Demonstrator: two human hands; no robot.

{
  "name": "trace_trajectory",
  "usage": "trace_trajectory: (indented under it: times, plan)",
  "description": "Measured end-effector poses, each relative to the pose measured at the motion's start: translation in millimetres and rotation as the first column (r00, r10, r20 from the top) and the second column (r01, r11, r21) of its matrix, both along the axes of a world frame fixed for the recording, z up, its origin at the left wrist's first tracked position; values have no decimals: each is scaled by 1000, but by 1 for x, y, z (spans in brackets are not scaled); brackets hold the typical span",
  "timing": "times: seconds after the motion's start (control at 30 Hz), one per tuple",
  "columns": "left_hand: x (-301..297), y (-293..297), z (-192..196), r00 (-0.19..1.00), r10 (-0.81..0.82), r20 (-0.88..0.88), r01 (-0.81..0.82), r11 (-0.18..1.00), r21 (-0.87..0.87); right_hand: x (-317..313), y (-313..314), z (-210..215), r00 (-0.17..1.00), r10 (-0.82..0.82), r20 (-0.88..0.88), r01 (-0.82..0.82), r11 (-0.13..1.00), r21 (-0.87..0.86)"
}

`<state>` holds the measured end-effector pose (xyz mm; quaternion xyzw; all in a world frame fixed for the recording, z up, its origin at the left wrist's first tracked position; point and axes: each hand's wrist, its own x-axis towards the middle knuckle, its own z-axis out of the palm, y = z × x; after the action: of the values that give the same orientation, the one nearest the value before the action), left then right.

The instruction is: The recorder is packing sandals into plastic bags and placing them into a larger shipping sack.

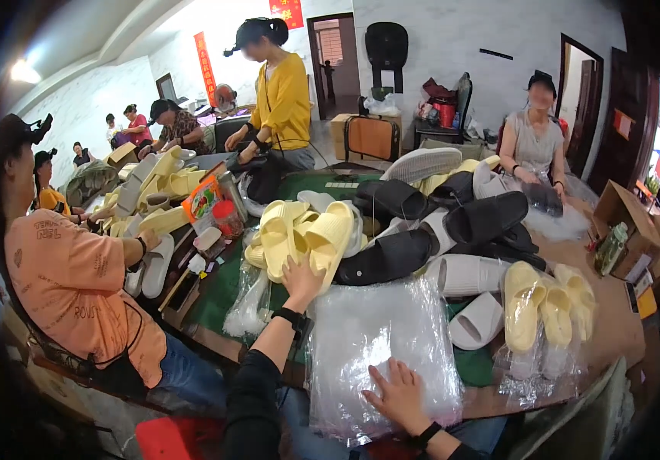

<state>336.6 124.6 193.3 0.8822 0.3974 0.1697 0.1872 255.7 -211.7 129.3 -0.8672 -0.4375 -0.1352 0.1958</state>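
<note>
My left hand (301, 277) reaches forward and grips a pair of pale yellow slippers (327, 239) by their near ends, its thumb and fingers closed on them. The pair is tilted up, with ribbed soles or straps showing in part. On a stack of clear plastic bags (376, 322) at the table's near edge, my right hand (399, 395) lies with fingers spread, holding nothing. Bagged yellow slippers (525, 307) rest to the right of the stack. A heap of black slippers (391, 257) and white slippers (477, 320) stands just beyond it.
To the left, a person in an orange shirt (77, 284) handles slippers; a person in yellow (284, 100) stands at the far side. Another person in grey (533, 146) sits at the right. A red-lidded jar (227, 218), a cardboard box (629, 226) and a glass bottle (612, 247) stand on the table.
</note>
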Motion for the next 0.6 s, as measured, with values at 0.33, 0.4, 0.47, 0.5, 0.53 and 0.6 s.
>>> trace_trajectory:
  times: [0.33, 0.4, 0.47, 0.5, 0.53, 0.6]
  plan:
    - [20, 13, -17, 990, 136, 34, -139, 985, 104, 8, -1, -5, 999, -9, -51, 7, 1000, -29]
    - [5, 49, -28, 972, 232, -26, -217, 941, 260, 3, 8, -2, 998, -14, -55, 11, 999, -48]
    - [8, 44, -37, 958, 282, -54, -256, 923, 286, 5, 8, -12, 995, -3, -103, -1, 999, -40]
    - [15, 20, -21, 950, 296, -101, -272, 941, 201, 9, -1, -15, 993, -59, -101, 53, 996, -66]
    - [12, 27, -26, 951, 291, -100, -267, 942, 203, 7, 0, -13, 993, -48, -106, 42, 997, -61]
    - [-2, 56, -43, 988, 131, 78, -145, 965, 220, 6, 2, -9, 993, -30, -110, 27, 999, -34]
